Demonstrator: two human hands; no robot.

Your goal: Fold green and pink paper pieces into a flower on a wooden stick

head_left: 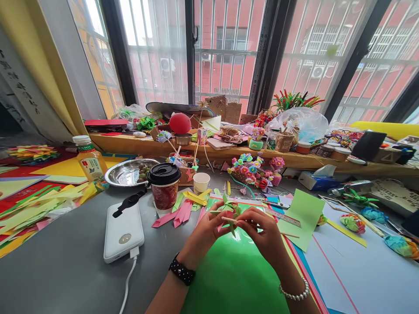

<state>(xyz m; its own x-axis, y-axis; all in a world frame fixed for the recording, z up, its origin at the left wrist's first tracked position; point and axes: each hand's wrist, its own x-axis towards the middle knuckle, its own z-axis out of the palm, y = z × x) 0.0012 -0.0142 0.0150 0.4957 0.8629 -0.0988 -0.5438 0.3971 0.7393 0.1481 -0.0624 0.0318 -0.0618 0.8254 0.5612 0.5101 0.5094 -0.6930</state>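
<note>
My left hand (204,233) is closed around a folded paper piece (233,210) with green pointed leaves and some pink in the middle. My right hand (263,229) pinches the end of a thin pale stick (228,219), which lies across the paper piece in front of my left fingers. Both hands are close together above a glossy green surface (234,274). Beyond my left hand lie folded pink paper strips (183,213) and yellow ones (198,197). Parts of the paper piece are hidden by my fingers.
A lidded coffee cup (164,192), a paper cup (201,182) and a white power bank (123,233) with a cable stand left of my hands. Right are a light green sheet (304,218) and a ruler (284,218). Crafted flowers (247,170) sit behind.
</note>
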